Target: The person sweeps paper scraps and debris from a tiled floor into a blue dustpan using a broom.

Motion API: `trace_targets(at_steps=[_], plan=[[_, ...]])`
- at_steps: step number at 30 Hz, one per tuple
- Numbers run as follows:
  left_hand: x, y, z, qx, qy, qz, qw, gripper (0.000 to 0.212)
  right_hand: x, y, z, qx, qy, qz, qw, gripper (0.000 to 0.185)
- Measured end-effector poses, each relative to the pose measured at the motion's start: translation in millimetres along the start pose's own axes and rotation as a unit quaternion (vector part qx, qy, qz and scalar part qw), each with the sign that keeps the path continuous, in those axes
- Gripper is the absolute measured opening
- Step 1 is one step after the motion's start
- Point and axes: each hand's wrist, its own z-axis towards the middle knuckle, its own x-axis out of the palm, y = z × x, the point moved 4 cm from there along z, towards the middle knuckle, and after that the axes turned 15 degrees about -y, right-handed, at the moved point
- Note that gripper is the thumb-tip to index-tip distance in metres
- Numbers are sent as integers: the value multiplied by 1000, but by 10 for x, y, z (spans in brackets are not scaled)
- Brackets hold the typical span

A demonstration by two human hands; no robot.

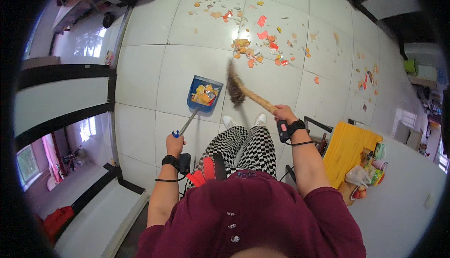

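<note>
My left hand [175,144] grips the top of a metal dustpan handle [189,121] with a blue end piece. At its lower end, the blue dustpan [205,109] rests on the tiles with yellow, orange and red scraps [204,95] inside. My right hand [285,113] is closed around the pale stick of a broom [258,98]. The broom's dark brown bristles [235,85] are just right of the dustpan, apart from its rim. Beyond the bristles lies a loose heap of peel and wrapper pieces [243,48].
More litter [262,21] is scattered over the white tiled floor [140,75], with another patch [365,82] to the right. A yellow wooden table [346,149] at my right bears a plastic bag [358,175] and food packets. Dark-framed glass doors [66,75] line the left side.
</note>
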Motion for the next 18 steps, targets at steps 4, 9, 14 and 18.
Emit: trace_targets(at_steps=[4,9,14,18], plan=[[-48,-46,13,61,-19,-10,998,15,-425,-135,78,67,-113,59,989,16],[-153,20,51,8,-25,-18,999,11,-442,-2,-292,99,-180,168,964,24],[-172,34,131,-47,-22,-46,998,11,-197,436,-522,85,-80,73,991,43],[-147,-45,195,-31,-12,-40,999,12,39,849,52,36,32,1,999,34]])
